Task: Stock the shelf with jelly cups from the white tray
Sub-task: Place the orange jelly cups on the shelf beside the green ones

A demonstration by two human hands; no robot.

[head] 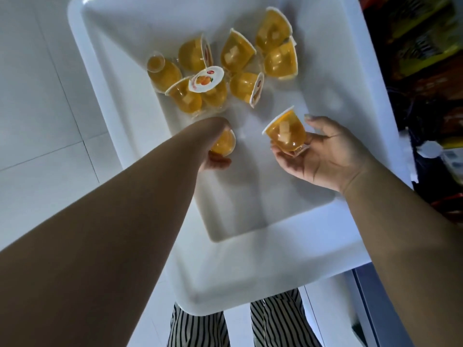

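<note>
Right hand (pixel 323 156): palm up, above tray floor at approx. 3 o'clock from frame ctr. Fingers curled under one jelly cup (pixel 285 134), thumb at cup's far side. Cup tilted, rim twd 10 o'clock, base resting in fingers.
Left hand (pixel 215 159): mostly hidden behind own forearm; at approx. 9 o'clock from right hand. Fingers wrapped round a second jelly cup (pixel 224 144); only orange body shows past wrist.
Held cups: both orange, clear plastic; pale fruit pieces visible in right-hand cup. Apart from each other, each above tray floor.
Loose cups (pixel 225 68): cluster in tray at 12 o'clock from hands, approx. 8 pcs, tipped on sides at mixed angles, several touching. One cup's printed lid (pixel 206 78) faces camera w/ fruit graphic.
White tray (pixel 263 259): rectangular, raised rim, long axis running approx. 11 to 5 o'clock. Near half of floor bare.
Shelf (pixel 426 58): dark, at 2–3 o'clock, just beside tray's right rim; contents blurred, yellow/orange packs only.
Floor (pixel 37 96): light tiles, 9 o'clock side.
Striped trousers (pixel 275 321): black/white, 6 o'clock, below tray's near rim.
</note>
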